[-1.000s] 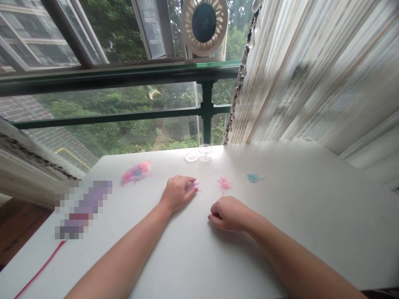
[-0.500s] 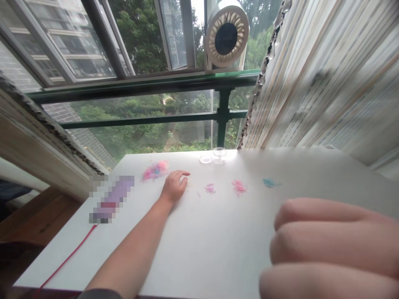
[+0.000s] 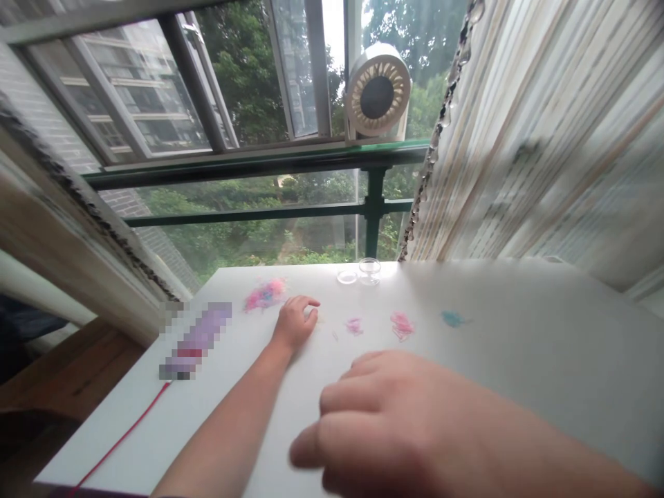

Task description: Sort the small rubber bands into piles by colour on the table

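My left hand (image 3: 297,321) rests on the white table, palm down, with thumb and forefinger apart and nothing visible between them. Just behind it lies a mixed heap of pink, purple and blue small rubber bands (image 3: 264,295). A few pale bands show by its thumb. To its right sit a small purple pile of bands (image 3: 354,326), a pink pile (image 3: 402,326) and a blue pile (image 3: 453,319). Large and close to the camera, my right hand (image 3: 394,415) hangs over the table with its fingers curled. Its palm side is hidden.
A clear round container (image 3: 370,271) and a clear lid (image 3: 347,277) stand at the table's back edge. On the left lies a blurred-out purple object (image 3: 200,342) with a red cable (image 3: 124,436). A white round fan (image 3: 377,93) is by the window. Curtains (image 3: 519,138) hang beside it.
My right hand has come in from the right edge toward the middle, so more of it shows. The view has tilted up slightly. My left hand keeps its place on the table.
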Tool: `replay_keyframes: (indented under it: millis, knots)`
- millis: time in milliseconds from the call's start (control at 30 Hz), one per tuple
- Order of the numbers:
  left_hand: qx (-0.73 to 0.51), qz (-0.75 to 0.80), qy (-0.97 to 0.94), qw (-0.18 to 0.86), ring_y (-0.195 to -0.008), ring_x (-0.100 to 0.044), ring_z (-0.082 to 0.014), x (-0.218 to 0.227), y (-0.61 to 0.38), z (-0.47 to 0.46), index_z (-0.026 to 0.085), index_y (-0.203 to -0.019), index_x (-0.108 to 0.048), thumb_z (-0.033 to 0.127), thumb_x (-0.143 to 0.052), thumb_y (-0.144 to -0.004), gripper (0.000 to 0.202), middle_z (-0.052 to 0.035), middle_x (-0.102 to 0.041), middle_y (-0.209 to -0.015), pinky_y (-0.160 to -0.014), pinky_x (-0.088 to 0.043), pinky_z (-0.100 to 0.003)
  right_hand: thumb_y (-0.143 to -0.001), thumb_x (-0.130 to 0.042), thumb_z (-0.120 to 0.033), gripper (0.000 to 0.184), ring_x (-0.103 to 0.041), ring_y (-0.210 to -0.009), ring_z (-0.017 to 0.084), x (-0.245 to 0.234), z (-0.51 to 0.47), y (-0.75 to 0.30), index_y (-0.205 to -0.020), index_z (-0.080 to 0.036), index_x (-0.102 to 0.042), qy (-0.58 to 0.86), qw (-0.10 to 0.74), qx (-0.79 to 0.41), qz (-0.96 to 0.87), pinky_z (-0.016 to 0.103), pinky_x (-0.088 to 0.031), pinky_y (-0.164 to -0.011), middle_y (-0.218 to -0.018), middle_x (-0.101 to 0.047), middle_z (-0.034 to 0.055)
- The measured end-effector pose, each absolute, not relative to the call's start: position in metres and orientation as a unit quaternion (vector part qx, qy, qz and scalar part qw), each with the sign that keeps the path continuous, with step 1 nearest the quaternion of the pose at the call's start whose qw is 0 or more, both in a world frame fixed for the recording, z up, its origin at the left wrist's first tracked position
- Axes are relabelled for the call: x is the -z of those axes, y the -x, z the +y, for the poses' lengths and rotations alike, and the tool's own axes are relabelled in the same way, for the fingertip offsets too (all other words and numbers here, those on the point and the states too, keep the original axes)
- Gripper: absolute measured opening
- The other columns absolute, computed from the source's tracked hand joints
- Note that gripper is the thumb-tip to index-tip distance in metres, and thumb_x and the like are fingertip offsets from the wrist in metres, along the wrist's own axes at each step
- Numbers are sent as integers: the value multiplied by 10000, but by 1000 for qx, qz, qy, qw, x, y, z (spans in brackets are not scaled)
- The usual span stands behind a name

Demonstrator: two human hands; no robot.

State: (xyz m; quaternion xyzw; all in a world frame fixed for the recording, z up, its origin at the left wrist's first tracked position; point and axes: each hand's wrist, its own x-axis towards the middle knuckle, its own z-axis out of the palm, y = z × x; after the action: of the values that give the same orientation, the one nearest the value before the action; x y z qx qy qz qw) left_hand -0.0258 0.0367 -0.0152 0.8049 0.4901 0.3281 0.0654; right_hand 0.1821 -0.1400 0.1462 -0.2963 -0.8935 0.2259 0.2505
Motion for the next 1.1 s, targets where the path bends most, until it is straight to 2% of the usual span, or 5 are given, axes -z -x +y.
replay_keyframes:
  millis: [167,300,467,767,1100]
  knots:
    - [-315,572,-756,37,-902,-602,-204,13,45,42,180,-702,-621,204,-520,-733,107,-54,-676,-894,-866,-460,-355,-732,-554,-212,243,-308,-479,77,-51,-78,-167,-519,-170,-444,362,126,-260,-886,219,-259,-482,-496,-402,-41]
    - [-301,675,-673,18,-858,-610,-218,11,86,53,175,-812,-627,189,-503,-728,151,-78,-671,-910,-808,-475,-359,-747,-505,-207,320,-209,-474,68,4,-57,-170,-495,-160,-314,395,122,-283,-865,223,-195,-470,-480,-267,-60]
    - [-316,718,-620,21,-821,-614,-188,12,126,60,176,-917,-590,120,-485,-719,231,-74,-670,-917,-751,-486,-306,-801,-457,-249,338,-254,-507,77,9,-57,-171,-523,-171,-281,392,179,-311,-847,224,-243,-520,-519,-277,-52]
    - [-290,726,-624,-4,-799,-610,-177,11,132,62,180,-946,-599,168,-530,-741,216,-79,-637,-950,-757,-491,-298,-824,-430,-286,349,-263,-520,89,14,-59,-174,-547,-177,-249,384,172,-318,-850,234,-256,-549,-529,-264,-48]
    - [-263,647,-714,-47,-982,-556,-228,19,85,66,193,-1036,-619,231,-553,-749,297,-80,-615,-1006,-921,-433,-377,-802,-454,-255,326,-273,-518,89,14,-58,-174,-543,-177,-273,389,181,-335,-839,234,-249,-538,-523,-276,-50]
